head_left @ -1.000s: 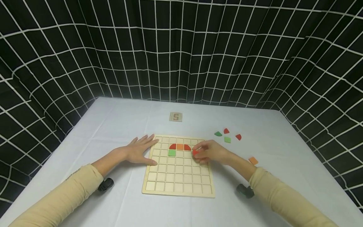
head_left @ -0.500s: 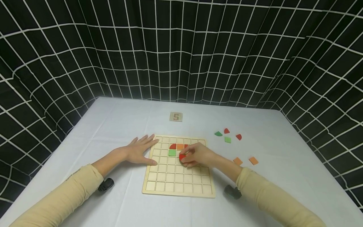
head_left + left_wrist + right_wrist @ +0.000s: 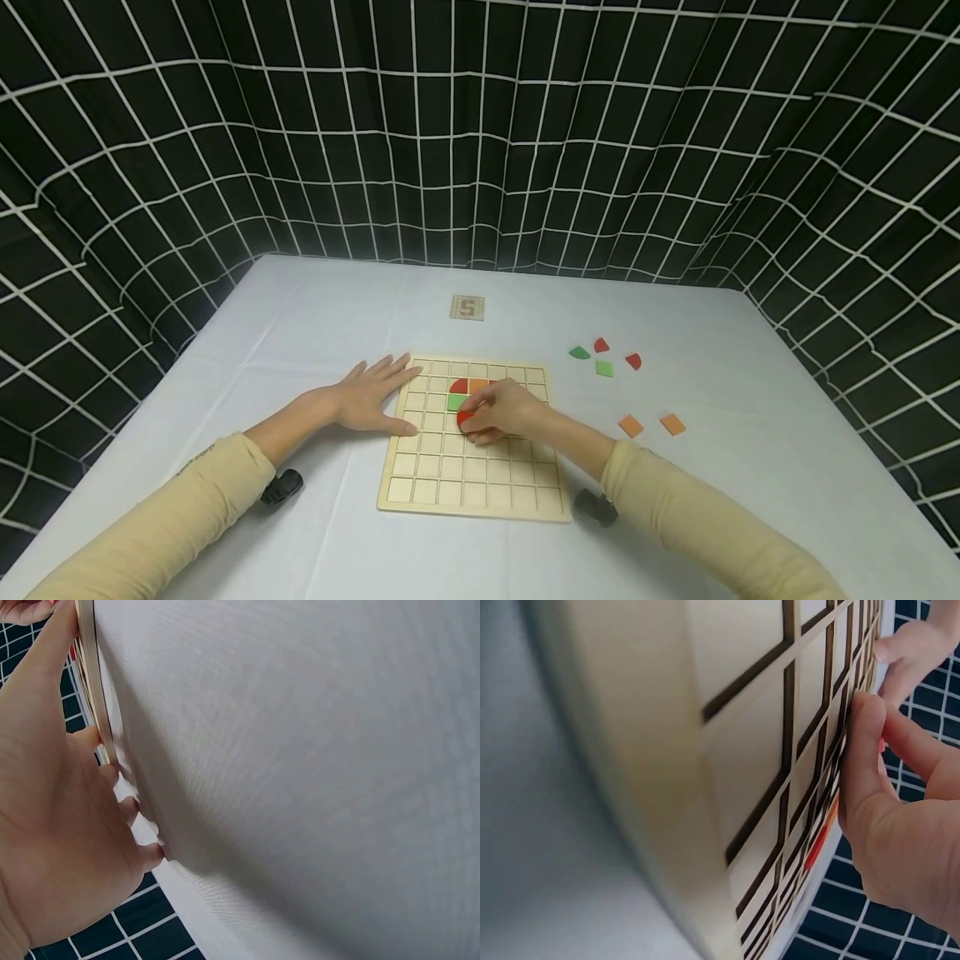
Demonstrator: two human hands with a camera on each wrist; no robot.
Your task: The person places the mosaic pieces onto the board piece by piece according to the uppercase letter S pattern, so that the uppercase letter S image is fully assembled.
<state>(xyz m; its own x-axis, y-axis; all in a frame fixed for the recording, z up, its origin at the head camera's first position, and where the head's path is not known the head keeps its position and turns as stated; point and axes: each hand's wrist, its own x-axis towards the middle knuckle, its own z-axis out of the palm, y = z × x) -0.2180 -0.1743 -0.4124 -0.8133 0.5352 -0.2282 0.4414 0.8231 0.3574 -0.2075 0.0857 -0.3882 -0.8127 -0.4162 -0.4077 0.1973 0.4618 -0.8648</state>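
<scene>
Head camera looks forward and down over the counter [image 3: 750, 375]; both wrist cameras, very near, share the grid board [image 3: 475, 493]

the bare right hand [image 3: 501, 412] has carried the small red rounded piece [image 3: 464, 422] leftward to beside the light green square tile [image 3: 456, 402].

Lab-like setting, black grid-patterned curtains [image 3: 480, 142] on three sides, white-covered table [image 3: 322, 312]

A free passage runs along the desk [image 3: 480, 558] between card [image 3: 467, 307] and board [image 3: 472, 471]; the left grip [image 3: 371, 398] obstructs the board's left edge, the right forearm [image 3: 581, 439] its right
</scene>
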